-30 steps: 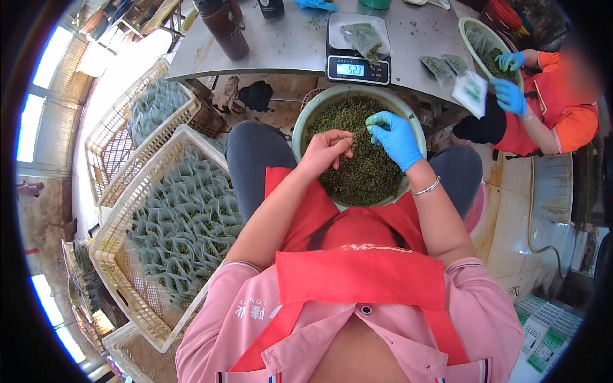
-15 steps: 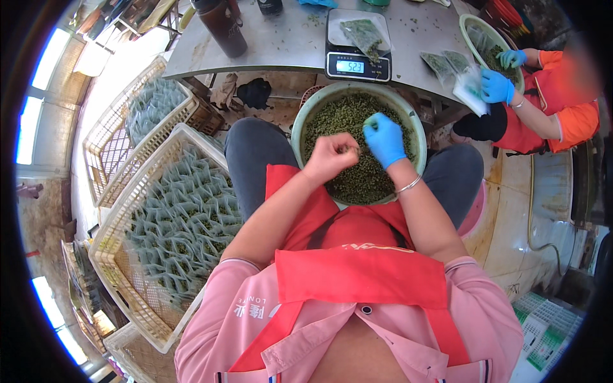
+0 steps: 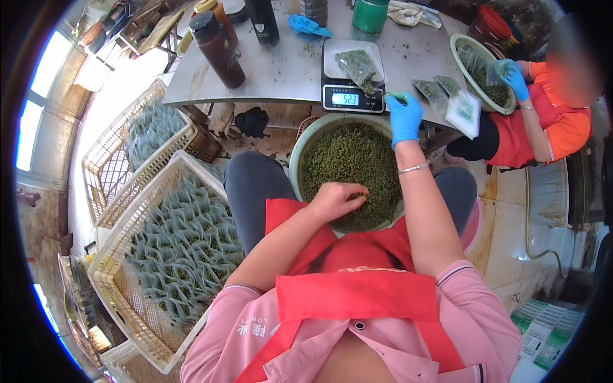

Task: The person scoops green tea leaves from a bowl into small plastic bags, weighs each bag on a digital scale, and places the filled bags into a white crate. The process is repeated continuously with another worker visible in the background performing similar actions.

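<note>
A pale green basin (image 3: 296, 167) between my knees is heaped with small green peppercorns (image 3: 348, 159). My left hand (image 3: 340, 202), bare, is held low over the near part of the heap. Its thumb and fingers are pinched together, and what they hold, if anything, is too small to name. My right hand (image 3: 405, 120), in a blue glove, is raised beyond the basin beside the scale's right corner. Its fingertips pinch a few green peppercorns. On the digital scale (image 3: 352, 70) lies a clear plastic bag (image 3: 357, 69) partly filled with green peppercorns.
Left of me, a cream plastic crate (image 3: 121, 281) holds rows of filled bags; another crate (image 3: 105, 172) stands behind it. A brown bottle (image 3: 217, 51) stands on the metal table (image 3: 281, 76). At right, a co-worker in blue gloves handles a bag over a second basin (image 3: 461, 60).
My right hand has moved from over the basin up and away to the scale's edge. My left hand has come lower and nearer to me. The co-worker's hands have shifted to their basin.
</note>
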### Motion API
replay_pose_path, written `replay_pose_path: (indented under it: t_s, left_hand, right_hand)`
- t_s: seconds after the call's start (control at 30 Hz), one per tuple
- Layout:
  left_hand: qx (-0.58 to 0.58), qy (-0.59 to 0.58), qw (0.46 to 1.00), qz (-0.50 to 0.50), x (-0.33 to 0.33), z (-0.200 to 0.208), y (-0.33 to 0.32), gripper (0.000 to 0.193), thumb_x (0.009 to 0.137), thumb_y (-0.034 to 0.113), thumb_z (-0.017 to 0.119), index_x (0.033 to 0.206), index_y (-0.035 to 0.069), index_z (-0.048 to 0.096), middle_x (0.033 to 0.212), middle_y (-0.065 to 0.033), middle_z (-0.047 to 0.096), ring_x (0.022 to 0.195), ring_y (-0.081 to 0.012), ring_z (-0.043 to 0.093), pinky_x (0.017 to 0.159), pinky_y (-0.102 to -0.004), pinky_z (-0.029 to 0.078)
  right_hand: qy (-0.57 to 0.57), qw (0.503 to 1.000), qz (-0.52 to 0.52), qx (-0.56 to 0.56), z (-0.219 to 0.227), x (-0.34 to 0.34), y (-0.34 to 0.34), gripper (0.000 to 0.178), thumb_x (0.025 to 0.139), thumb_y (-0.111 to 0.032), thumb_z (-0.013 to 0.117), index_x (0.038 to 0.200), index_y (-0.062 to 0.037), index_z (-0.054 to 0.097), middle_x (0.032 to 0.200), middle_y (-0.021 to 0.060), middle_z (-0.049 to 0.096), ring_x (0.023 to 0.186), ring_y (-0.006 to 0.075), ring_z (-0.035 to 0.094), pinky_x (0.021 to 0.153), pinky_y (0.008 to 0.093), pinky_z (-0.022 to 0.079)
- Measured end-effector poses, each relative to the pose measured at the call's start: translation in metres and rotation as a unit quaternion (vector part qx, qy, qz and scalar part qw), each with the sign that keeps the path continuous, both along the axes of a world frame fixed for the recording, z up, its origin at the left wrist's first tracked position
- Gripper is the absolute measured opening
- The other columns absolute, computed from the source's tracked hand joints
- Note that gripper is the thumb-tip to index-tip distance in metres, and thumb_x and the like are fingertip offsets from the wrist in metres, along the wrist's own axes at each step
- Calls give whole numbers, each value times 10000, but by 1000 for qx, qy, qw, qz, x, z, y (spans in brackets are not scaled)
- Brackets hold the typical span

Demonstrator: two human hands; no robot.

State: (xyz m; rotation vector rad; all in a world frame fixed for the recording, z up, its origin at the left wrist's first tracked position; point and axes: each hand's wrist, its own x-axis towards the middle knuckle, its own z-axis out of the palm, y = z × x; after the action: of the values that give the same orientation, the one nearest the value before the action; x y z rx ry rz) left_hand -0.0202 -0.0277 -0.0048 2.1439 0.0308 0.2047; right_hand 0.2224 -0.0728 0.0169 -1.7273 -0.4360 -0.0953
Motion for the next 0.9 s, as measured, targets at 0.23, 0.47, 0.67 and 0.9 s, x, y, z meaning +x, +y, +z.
replay_pose_path:
  t_s: [0.23, 0.47, 0.67, 0.9]
  left_hand:
    - [32, 14, 999, -19, 1, 2, 3, 216, 786, 227, 616, 969, 124, 664, 783, -113, 655, 652, -265, 634, 595, -344, 510]
    - [100, -2, 994, -50, -3, -6, 4, 260, 797, 255, 602, 1034, 162, 651, 844, -106, 660, 689, -260, 637, 595, -352, 511]
    - [135, -9, 987, -82, -2, -6, 0, 274, 801, 253, 589, 1056, 171, 643, 831, -95, 661, 679, -260, 635, 580, -355, 508]
    - [145, -10, 988, -44, -5, -8, 2, 249, 799, 243, 595, 1024, 153, 654, 810, -101, 661, 676, -257, 638, 580, -350, 511]
  right_hand:
    - [-74, 984, -92, -137, 15, -27, 57, 219, 739, -268, 658, 901, -122, 678, 841, 103, 655, 709, 251, 627, 665, 345, 493]
    - [-88, 996, -5, -30, 19, -42, 16, 407, 805, -49, 599, 1208, -42, 544, 857, 67, 658, 704, 88, 572, 658, 241, 478]
    - [-42, 974, 21, -221, 6, -33, -12, 326, 791, -186, 660, 1089, -72, 596, 791, 100, 645, 705, 204, 607, 659, 325, 483]
    - [-102, 944, 63, -309, -6, -30, -3, 151, 758, -173, 639, 860, -63, 618, 787, 137, 650, 725, 297, 632, 665, 391, 489]
